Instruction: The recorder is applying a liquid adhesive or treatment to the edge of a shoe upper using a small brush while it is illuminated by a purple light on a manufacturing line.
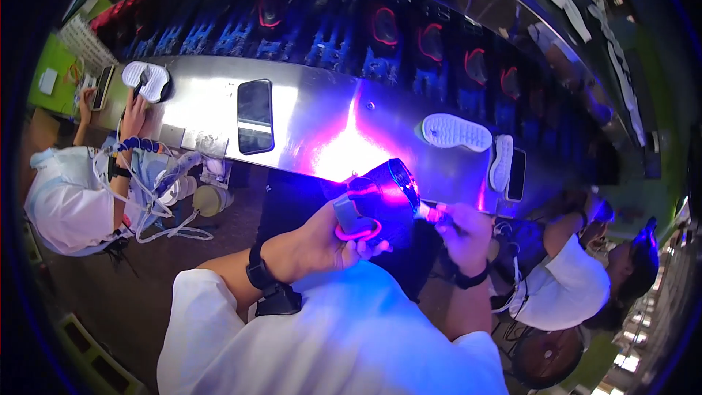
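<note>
Shoe upper (386, 196), dark and lit blue and pink, is held in front of the person's chest, close to the near edge of the metal surface (300, 150). The left hand (322, 245) supports it from the left and below, its fingers curled around the piece beside a glowing pink-red loop at the upper's lower end. At its other side, the right hand (466, 230) has its fingers drawn narrow around a small slim tool (431, 213), whose tip points at the upper's right edge; glare makes it hard to tell whether the two touch. Both wrists wear black bands.

A dark phone (255, 117) lies on the surface to the left, beyond the left hand. To the right lie a white sole (457, 132) and, nearer the right hand, a second white sole (501, 163) beside another phone (516, 175). Farther off, dark shoe pieces (385, 25) with glowing red rims stand out in a row along a dark bed (322, 14). At left, a co-worker's hand (134, 113) reaches to another white sole (155, 82)
</note>
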The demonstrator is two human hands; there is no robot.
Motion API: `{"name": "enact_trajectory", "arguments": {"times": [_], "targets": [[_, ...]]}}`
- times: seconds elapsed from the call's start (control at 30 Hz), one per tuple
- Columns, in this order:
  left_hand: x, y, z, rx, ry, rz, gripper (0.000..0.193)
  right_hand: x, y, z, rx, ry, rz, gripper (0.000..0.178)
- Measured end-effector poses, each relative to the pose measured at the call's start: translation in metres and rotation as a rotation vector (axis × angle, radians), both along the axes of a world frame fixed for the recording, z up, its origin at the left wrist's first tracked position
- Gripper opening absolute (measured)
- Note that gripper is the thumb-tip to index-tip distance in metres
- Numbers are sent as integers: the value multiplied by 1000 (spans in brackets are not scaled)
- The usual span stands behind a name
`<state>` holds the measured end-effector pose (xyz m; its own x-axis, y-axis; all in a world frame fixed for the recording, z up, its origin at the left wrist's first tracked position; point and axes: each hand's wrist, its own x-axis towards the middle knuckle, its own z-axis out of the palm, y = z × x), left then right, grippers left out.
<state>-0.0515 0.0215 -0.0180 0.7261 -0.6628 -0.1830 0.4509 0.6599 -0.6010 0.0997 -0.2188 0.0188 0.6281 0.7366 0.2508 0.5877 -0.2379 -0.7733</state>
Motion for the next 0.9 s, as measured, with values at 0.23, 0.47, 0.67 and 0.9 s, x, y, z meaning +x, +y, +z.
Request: {"name": "enact_trajectory", "arguments": {"times": [0.23,0.47,0.67,0.9], "targets": [[5,15,0,474,-286,78,54,-22,-20,-26,-29,138,-114,37],[42,33,24,1313,-701,199,74,15,18,38,-184,204,-368,31],[53,14,41,1562,-829,106,86,21,7,73,35,166,-326,30],[61,-13,49,1662,-863,112,88,21,-30,57,29,139,-250,31]]}}
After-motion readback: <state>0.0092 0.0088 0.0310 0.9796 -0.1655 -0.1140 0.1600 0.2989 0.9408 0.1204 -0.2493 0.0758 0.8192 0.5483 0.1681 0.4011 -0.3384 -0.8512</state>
